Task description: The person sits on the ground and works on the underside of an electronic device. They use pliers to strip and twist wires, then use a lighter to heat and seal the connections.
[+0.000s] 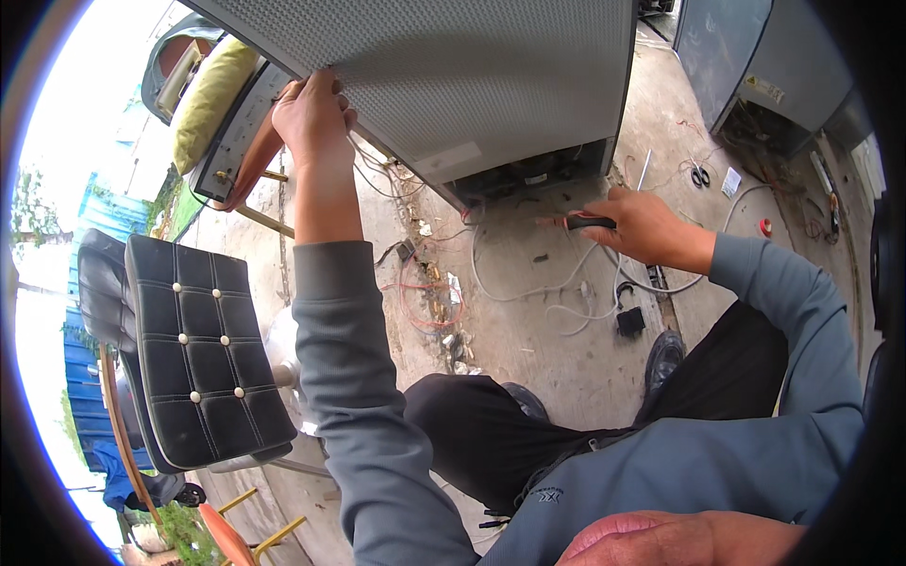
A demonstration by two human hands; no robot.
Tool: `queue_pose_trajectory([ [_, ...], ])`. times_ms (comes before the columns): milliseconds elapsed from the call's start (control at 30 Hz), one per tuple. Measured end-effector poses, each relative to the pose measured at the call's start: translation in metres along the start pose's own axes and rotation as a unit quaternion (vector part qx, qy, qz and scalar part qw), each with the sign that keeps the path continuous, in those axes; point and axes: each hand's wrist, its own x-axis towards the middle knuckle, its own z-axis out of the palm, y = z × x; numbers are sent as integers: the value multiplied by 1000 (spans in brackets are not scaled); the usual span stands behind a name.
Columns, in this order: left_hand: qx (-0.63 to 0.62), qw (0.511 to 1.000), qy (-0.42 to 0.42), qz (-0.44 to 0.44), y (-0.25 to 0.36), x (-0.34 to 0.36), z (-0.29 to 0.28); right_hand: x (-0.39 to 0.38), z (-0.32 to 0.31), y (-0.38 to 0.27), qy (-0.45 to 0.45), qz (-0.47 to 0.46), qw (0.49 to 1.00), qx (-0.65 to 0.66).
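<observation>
Littered floor (580, 382), tool (590, 223) in right hand (651, 227)

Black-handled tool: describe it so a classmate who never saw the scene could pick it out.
Start at the large grey appliance near the top, with a dark opening at its lower edge. Below that opening, the right hand grips the black-handled tool, its tip pointing left. Unlike the scissors on the floor, it is held.

Dimpled, metal-looking sheet is seen on the panel (491, 90), smooth plastic on the tool handle (592, 222), rough concrete on the floor (552, 368).
</observation>
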Motion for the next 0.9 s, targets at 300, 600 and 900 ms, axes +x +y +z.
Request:
queue_pose_trajectory([
  [300,-209,968,-34,-136,-18,3,-2,3,4,10,24,-13,999,18],
  [600,-155,971,-87,-157,-20,8,-8,8,5,4,1,-14,999,32],
  [900,-1,996,-29,-85,-8,-2,-4,1,-1,6,2,-10,1000,24],
])
